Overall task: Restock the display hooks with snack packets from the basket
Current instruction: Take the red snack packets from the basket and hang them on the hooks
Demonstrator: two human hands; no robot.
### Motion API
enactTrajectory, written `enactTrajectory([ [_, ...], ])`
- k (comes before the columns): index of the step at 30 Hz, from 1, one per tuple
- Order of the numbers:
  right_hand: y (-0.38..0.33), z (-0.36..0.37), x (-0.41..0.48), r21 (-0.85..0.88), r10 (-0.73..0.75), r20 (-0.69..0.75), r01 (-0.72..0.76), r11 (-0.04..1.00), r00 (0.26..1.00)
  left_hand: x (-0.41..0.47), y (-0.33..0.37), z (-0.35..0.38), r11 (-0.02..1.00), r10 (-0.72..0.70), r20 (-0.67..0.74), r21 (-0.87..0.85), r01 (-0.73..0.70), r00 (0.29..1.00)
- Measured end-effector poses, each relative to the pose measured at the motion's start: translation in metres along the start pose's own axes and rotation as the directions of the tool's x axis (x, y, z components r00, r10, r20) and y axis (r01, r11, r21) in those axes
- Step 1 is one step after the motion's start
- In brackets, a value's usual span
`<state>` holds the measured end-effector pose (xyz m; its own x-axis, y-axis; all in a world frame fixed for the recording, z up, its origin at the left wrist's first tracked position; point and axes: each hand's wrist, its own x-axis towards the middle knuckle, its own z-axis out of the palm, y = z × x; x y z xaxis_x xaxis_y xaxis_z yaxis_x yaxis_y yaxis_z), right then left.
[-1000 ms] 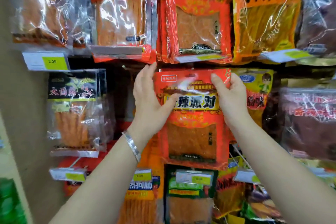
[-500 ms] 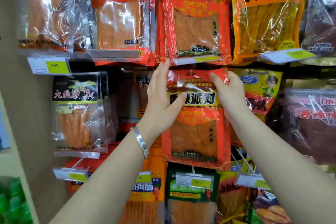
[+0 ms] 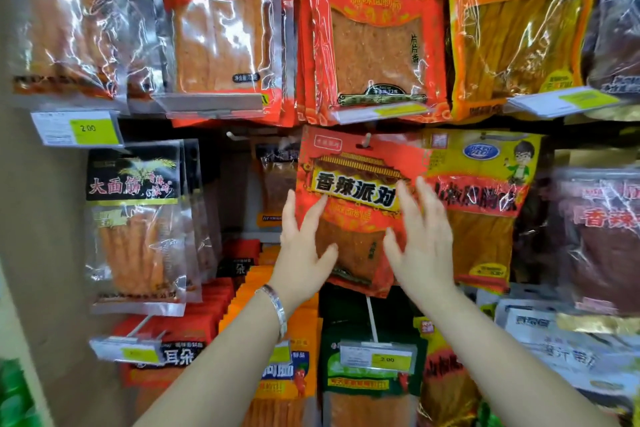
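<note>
A red snack packet hangs from the white hook, which passes through the hole near its top edge. The packet sits crooked, its top edge sloping down to the right of the hook. It is glossy red-orange, printed with a tiled gate roof and a yellow band of bold black characters. Lower down, a clear window shows a flat reddish-brown sheet inside.

Below the hook, both hands are raised in front of the packet's lower half. The left hand is spread, fingers straight and apart, its thumb lying across the window, and a silver bracelet circles that wrist. The right hand is likewise open with its fingers fanned upward, the tips reaching the yellow band. Neither hand grips anything. The hands are blurred, so I cannot say for sure whether they brush the wrapper or hang just off it.

Directly above the hook hangs a fuller row of the same red packets. Just right of the hook is a yellow packet with a cartoon boy, partly tucked behind the red one. Well to the left of the hook hangs a black-topped packet. Well below the hook is a green packet behind a price tag.
</note>
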<state>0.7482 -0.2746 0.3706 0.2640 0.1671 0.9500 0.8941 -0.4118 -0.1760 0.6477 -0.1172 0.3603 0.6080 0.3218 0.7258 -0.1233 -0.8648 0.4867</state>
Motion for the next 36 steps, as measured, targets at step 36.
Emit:
enactTrajectory([
  [36, -0.106, -0.055, -0.210, 0.079, 0.494, 0.712, -0.756, 0.650, 0.499, -0.237, -0.041, -0.046, 0.723, -0.333, 0.527, -0.390, 0.571, 0.782],
])
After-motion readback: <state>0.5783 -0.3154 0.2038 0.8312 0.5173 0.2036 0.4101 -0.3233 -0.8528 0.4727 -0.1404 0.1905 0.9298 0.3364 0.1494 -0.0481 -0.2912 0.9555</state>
